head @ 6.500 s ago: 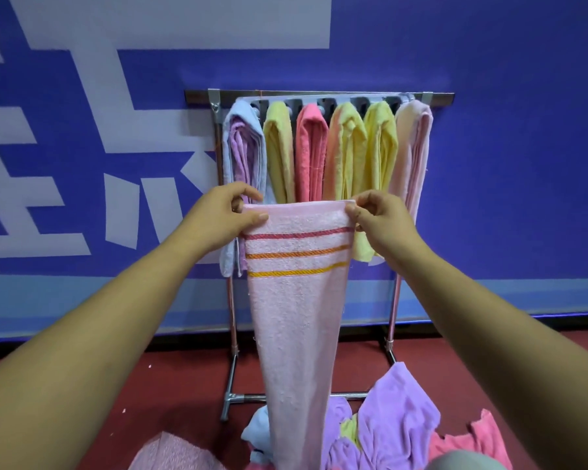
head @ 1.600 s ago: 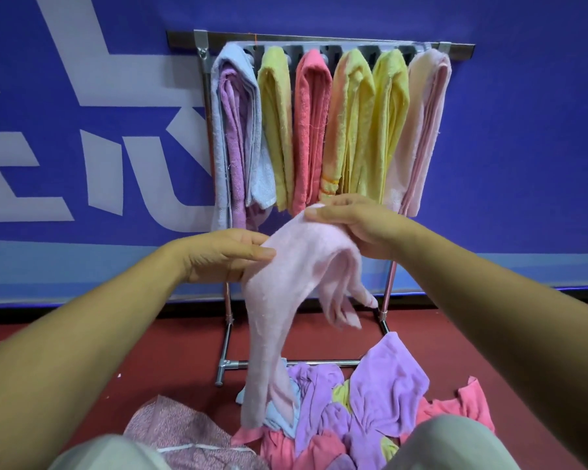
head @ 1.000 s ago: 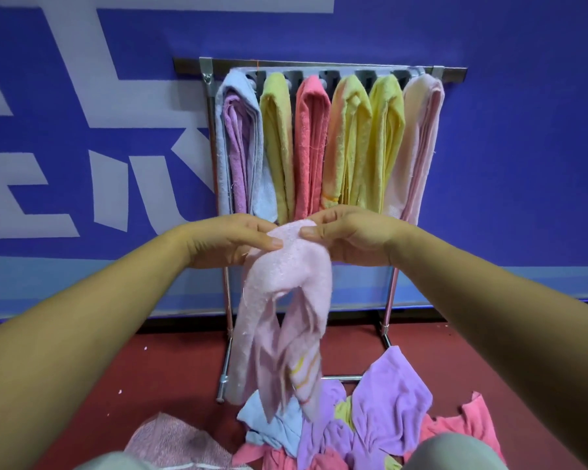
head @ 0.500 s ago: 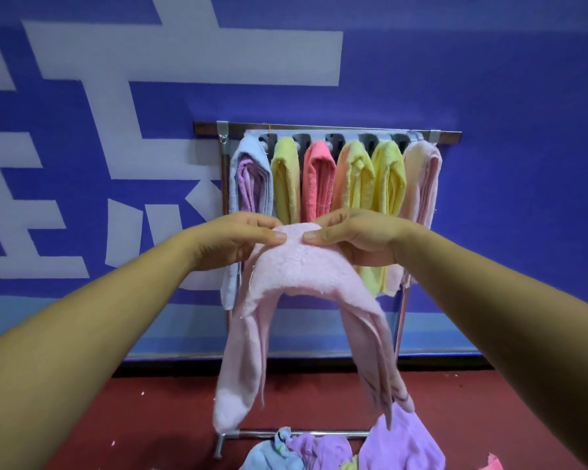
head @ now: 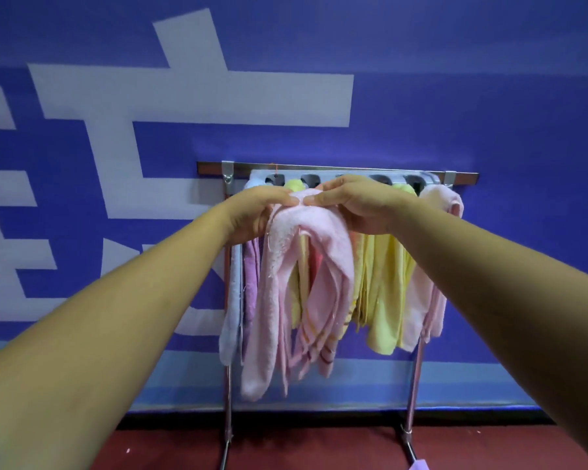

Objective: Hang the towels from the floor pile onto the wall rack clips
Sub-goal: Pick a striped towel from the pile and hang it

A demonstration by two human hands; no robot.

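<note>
Fingers on top fold of pink towel

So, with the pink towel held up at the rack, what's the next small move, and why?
Probably push the pinched fold of the pink towel up into a clip. The left hand and right hand pinch its top just below the clip row, so it hangs from them, not yet clipped.

fuzzy terry-cloth towel, seemingly shiny metal rack

A blue wall with big pale lettering meets a dark red floor.
</note>
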